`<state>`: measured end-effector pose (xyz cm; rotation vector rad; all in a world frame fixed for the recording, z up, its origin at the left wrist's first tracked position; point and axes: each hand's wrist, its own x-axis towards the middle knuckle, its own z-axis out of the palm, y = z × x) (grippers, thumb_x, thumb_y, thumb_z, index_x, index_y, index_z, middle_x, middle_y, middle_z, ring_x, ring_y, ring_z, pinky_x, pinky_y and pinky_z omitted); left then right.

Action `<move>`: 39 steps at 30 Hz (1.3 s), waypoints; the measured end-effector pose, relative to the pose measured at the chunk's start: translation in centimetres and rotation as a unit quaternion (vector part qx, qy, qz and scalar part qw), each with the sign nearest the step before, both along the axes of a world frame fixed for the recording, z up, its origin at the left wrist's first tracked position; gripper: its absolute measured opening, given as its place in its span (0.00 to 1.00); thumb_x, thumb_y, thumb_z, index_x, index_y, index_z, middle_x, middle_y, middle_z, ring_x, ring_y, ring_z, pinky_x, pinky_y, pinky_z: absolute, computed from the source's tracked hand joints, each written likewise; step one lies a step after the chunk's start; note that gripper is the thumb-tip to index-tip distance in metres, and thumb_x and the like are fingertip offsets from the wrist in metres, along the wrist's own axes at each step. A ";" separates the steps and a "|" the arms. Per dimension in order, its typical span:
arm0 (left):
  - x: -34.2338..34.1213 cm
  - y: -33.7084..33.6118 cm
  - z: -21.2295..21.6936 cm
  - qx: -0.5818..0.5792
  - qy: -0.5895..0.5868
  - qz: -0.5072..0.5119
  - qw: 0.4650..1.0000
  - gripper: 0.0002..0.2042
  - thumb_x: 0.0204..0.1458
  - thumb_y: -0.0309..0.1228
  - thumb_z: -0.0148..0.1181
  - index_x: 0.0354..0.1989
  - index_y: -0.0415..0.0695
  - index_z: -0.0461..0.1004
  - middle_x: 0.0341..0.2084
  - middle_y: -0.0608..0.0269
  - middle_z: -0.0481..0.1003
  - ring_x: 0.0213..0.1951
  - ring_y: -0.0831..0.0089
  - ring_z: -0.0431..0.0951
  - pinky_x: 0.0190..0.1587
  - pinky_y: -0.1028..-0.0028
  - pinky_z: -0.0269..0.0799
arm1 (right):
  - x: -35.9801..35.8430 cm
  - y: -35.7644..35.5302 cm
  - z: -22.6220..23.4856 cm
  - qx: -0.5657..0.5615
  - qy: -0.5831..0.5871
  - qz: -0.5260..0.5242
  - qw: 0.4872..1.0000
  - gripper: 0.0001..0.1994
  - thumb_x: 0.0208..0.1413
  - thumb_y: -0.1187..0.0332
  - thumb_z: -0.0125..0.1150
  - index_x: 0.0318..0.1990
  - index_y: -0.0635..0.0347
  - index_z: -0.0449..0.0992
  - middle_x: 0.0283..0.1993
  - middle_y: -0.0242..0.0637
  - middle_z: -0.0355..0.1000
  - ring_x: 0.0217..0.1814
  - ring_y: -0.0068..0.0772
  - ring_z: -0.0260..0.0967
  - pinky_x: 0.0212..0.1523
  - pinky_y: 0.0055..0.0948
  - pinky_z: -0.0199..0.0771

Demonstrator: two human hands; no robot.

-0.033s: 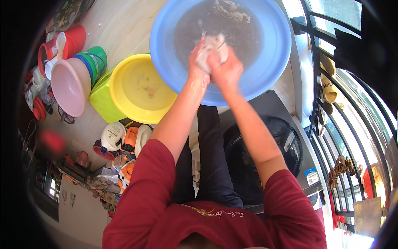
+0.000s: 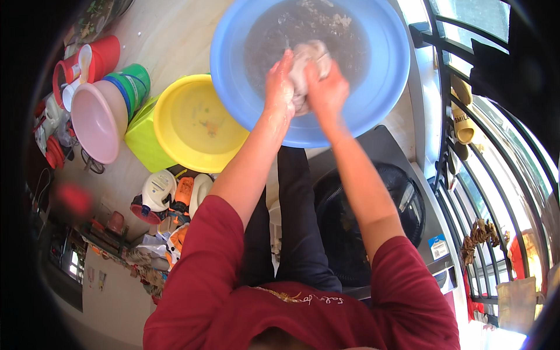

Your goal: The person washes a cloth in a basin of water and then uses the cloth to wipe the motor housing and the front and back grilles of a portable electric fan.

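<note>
A wet, pale bunched-up cloth (image 2: 312, 58) is squeezed between my two hands above a big blue basin (image 2: 379, 99). Murky grey water (image 2: 262, 35) lies in the basin, with light lumps, perhaps more cloth or foam, near its far side. My left hand (image 2: 280, 84) presses against the cloth's left side, its fingers pointing away from me and its wrist wet. From the right, my right hand (image 2: 328, 87) is wrapped over the cloth, somewhat smeared by motion. The cloth's underside is hidden.
Left of the basin stands a yellow basin (image 2: 198, 157) holding a little water. Beyond it are a pink basin (image 2: 96, 125), a green bucket (image 2: 135, 84) and red buckets (image 2: 105, 55). Bottles (image 2: 158, 189) stand nearer. A washing machine (image 2: 379, 151) and dark window bars (image 2: 496, 134) are at right.
My right hand and the cloth have shifted a little to the right. More of the cloth now shows between my hands. The basins have hardly moved in view.
</note>
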<state>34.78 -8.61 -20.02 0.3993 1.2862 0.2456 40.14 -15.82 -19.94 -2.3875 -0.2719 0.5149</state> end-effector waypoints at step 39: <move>-2.0 -1.8 -1.2 -0.168 -0.306 0.132 0.928 0.10 0.56 0.31 0.56 0.44 0.42 0.71 0.33 0.60 0.75 0.30 0.71 0.76 0.35 0.73 0.75 | -4.4 -0.9 4.3 0.188 -0.025 0.065 0.980 0.19 0.40 0.62 0.71 0.41 0.56 0.76 0.34 0.42 0.74 0.32 0.47 0.73 0.35 0.40 0.75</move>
